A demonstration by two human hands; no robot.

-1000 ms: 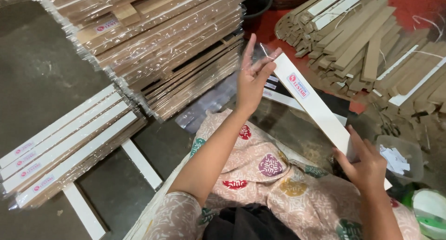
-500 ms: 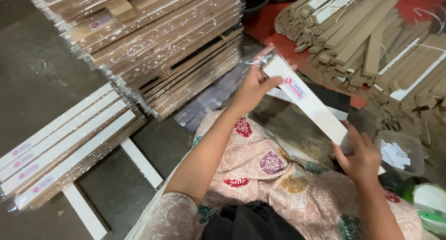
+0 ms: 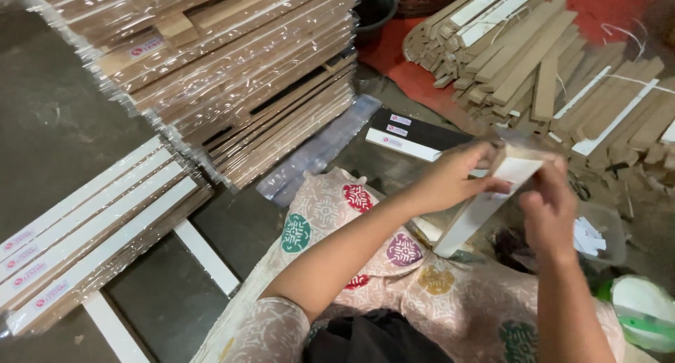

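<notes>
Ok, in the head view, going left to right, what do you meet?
Wrapped bundle of long white strips → tall stack of plastic-wrapped brown cardboard strips → left hand → white flat strip held upright by both hands → right hand → white tape roll.

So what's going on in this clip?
A person sitting on the floor holds a long white strip upright in front of them. The left hand grips it near the top, and the right hand works at its upper end. Plastic-wrapped bundles of strips are stacked to the left, and a loose pile of brown strips lies ahead.
</notes>
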